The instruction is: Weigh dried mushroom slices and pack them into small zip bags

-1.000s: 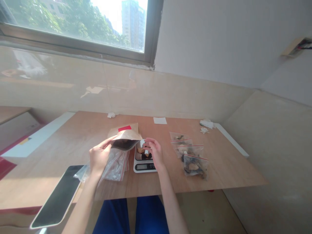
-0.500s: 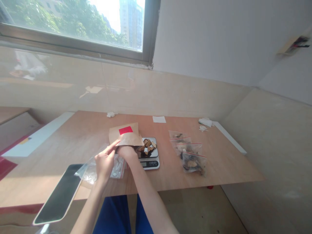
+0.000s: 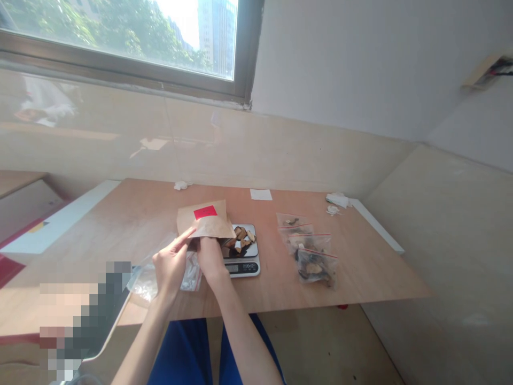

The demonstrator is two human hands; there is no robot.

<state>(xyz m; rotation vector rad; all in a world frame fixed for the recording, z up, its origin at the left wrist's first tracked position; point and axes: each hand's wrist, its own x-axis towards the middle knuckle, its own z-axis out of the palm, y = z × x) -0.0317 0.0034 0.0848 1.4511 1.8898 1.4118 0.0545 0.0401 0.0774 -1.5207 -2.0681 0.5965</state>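
In the head view, a brown kraft-paper envelope with a red label (image 3: 206,227) is raised near the middle of the wooden desk's front edge, with a left hand (image 3: 170,267) and a right hand (image 3: 210,259) at its lower edge. The left fingers (image 3: 186,235) are extended toward that edge and the right fingers are hidden behind it, so neither grip can be told. Brown dried slices (image 3: 241,239) are heaped on a white digital scale (image 3: 240,266) just beside the envelope. Clear zip bags with red seals (image 3: 312,256) are laid right of the scale, and a crumpled clear plastic bag (image 3: 148,286) is seen beneath the left hand.
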